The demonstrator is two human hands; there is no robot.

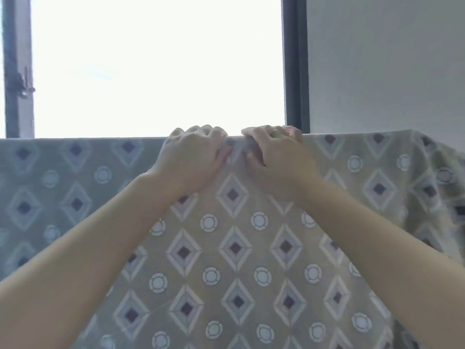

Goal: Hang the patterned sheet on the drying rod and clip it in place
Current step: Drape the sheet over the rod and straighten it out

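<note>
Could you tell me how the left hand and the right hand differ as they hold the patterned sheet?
The left hand wears no ring that I can see; the right hand has a ring on one finger. The left hand's knuckles bunch in a tighter curl, while the right hand's fingers lie flatter. Both grip the top fold of the patterned sheet, close together, fingers hooked over its edge.
</note>
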